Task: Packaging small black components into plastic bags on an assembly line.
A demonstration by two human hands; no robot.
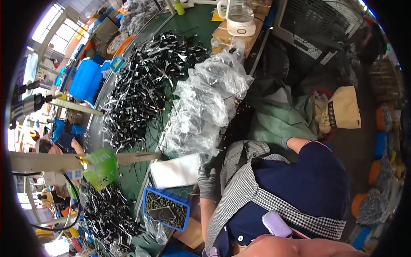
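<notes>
1. Head view, clock read from the picture's middle: the green sack (287, 120) is found at three o'clock, below the bench edge. Its cloth could be snagged or torn if pulled hard from one side, and its contents could be spilled if it were tipped.
2. Dull green, limp and deeply creased, the sack is slumped rather than upright; a paler, film-like patch is seen at its eleven o'clock side.
3. The right hand (284, 143), grey-gloved, is set against the sack's six o'clock edge; its fingers are partly hidden, so whether cloth is gripped cannot be told.
4. The left hand (206, 180), also gloved, is placed at six o'clock, thumb apart from fingers, beside the flat white plastic bags (175, 171); whether anything is held cannot be told. The bags could be dragged askew if caught by the glove.
5. At twelve o'clock, the clear-wrapped bundles (209, 94) are piled near the bench edge and could be knocked off by a swung sleeve.
6. Farther out, a black cable heap (141, 81) is spread at ten o'clock; strands could be tangled if caught.
</notes>
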